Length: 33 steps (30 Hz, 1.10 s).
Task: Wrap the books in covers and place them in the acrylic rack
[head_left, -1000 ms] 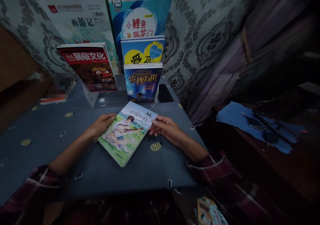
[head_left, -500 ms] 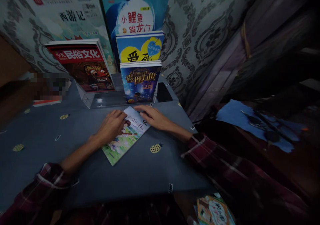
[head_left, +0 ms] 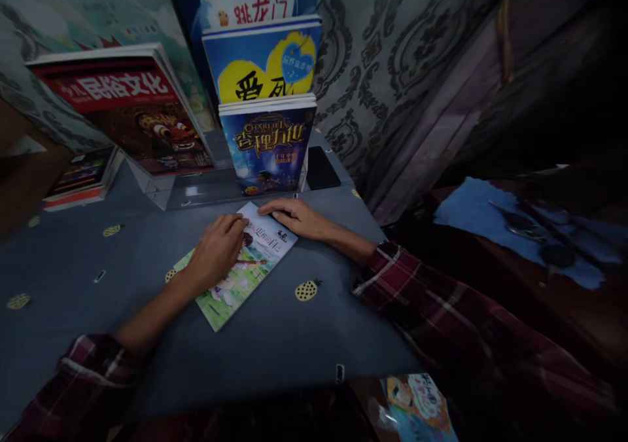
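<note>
A thin paperback book (head_left: pixel 250 269) with a green and pale blue cover lies flat and at a slant on the blue cloth. My left hand (head_left: pixel 219 249) rests palm down across its left side, the fingers laid over the cover towards the top edge. At the book's upper right, my right hand (head_left: pixel 294 216) lies with its fingers stretched out along the top edge and the thumb bent beneath. Neither hand is wrapped round the book. Part of the cover is hidden under my left hand.
Behind the book, a clear stand (head_left: pixel 196 190) holds a red magazine (head_left: pixel 142 112) and a dark blue book (head_left: pixel 272 148). A yellow-and-blue book (head_left: pixel 260 63) rises behind. A black phone (head_left: pixel 322 169) lies right of it; stacked books (head_left: pixel 86 174) sit left. A blue cloth (head_left: pixel 471 213) with tools is farther right.
The view has tilted down and come nearer, so the upright books sit higher and larger. My left hand has slid slightly down-left on the cover, and green cover now shows left of it.
</note>
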Each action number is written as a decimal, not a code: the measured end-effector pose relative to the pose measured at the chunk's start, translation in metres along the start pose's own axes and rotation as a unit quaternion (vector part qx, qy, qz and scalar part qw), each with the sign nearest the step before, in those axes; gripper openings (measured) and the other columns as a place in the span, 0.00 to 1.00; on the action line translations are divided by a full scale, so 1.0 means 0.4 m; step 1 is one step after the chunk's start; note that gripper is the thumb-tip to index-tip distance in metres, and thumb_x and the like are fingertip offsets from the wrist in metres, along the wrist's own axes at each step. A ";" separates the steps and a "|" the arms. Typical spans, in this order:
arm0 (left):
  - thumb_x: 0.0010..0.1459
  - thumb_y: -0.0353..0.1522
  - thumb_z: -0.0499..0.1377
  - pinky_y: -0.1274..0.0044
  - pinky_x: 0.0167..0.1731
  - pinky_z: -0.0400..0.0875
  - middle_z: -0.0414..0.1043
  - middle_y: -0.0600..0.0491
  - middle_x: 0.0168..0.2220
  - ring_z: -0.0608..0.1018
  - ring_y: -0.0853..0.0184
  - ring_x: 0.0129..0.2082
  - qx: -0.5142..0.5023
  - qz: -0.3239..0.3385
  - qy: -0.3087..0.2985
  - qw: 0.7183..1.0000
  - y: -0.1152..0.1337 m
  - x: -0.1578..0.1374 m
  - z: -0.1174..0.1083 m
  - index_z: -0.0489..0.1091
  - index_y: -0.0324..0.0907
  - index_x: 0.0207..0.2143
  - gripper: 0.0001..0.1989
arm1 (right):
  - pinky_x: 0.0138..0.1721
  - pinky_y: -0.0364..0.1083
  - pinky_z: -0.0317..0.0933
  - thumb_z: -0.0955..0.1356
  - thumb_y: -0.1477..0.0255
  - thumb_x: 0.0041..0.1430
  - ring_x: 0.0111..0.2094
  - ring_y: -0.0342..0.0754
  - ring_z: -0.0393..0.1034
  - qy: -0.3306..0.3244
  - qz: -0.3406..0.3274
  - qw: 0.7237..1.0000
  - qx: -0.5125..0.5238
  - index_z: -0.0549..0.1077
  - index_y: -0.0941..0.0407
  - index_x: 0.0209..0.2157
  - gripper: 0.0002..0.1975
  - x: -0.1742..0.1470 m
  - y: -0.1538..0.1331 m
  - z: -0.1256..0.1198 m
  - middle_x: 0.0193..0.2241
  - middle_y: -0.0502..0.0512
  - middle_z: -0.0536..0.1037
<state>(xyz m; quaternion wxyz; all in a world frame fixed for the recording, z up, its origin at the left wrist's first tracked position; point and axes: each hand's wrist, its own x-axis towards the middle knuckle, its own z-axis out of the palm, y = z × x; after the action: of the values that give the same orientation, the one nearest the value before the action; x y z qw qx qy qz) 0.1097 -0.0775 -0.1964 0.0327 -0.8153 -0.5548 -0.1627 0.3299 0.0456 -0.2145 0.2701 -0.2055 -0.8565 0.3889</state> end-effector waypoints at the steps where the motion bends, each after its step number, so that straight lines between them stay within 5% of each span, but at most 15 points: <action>1: 0.71 0.31 0.48 0.61 0.53 0.72 0.72 0.41 0.56 0.73 0.53 0.54 0.002 0.002 -0.002 1.000 0.000 0.000 0.000 0.70 0.38 0.55 0.16 | 0.57 0.53 0.68 0.62 0.76 0.66 0.54 0.51 0.76 0.004 0.006 1.000 0.017 0.79 0.53 0.50 0.17 -0.009 -0.006 -0.003 0.51 0.55 0.82; 8: 0.71 0.31 0.47 0.60 0.50 0.72 0.73 0.39 0.54 0.74 0.53 0.51 0.046 0.003 -0.006 0.999 0.019 0.009 -0.003 0.71 0.38 0.53 0.16 | 0.52 0.51 0.70 0.64 0.74 0.64 0.46 0.50 0.80 0.014 0.061 0.992 0.108 0.80 0.56 0.46 0.14 -0.083 -0.045 -0.028 0.41 0.55 0.86; 16: 0.69 0.45 0.53 0.58 0.47 0.73 0.74 0.35 0.53 0.74 0.46 0.51 0.116 0.043 -0.075 0.989 0.161 0.005 -0.033 0.71 0.34 0.53 0.24 | 0.47 0.48 0.71 0.65 0.70 0.64 0.41 0.48 0.80 0.047 0.089 0.987 0.129 0.80 0.57 0.43 0.13 -0.147 -0.068 -0.039 0.36 0.53 0.86; 22: 0.69 0.36 0.51 0.60 0.43 0.77 0.77 0.36 0.52 0.78 0.48 0.49 0.144 0.031 -0.082 0.986 0.196 0.007 -0.035 0.74 0.36 0.49 0.16 | 0.43 0.47 0.70 0.66 0.68 0.65 0.38 0.47 0.79 0.041 0.099 0.983 0.146 0.79 0.58 0.46 0.14 -0.147 -0.063 -0.045 0.36 0.54 0.86; 33: 0.69 0.29 0.49 0.64 0.34 0.80 0.81 0.37 0.44 0.82 0.50 0.44 0.155 0.068 -0.036 0.985 0.203 0.010 -0.041 0.78 0.33 0.41 0.17 | 0.48 0.48 0.68 0.67 0.67 0.65 0.42 0.48 0.79 0.063 0.098 0.969 0.218 0.79 0.59 0.45 0.13 -0.146 -0.066 -0.046 0.38 0.56 0.85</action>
<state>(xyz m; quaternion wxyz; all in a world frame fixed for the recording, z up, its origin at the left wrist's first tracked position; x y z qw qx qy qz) 0.1815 -0.1088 -0.1695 0.1497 -0.8416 -0.5172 -0.0422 0.3827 0.0069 -0.2015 0.3225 -0.2491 -0.7081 0.5767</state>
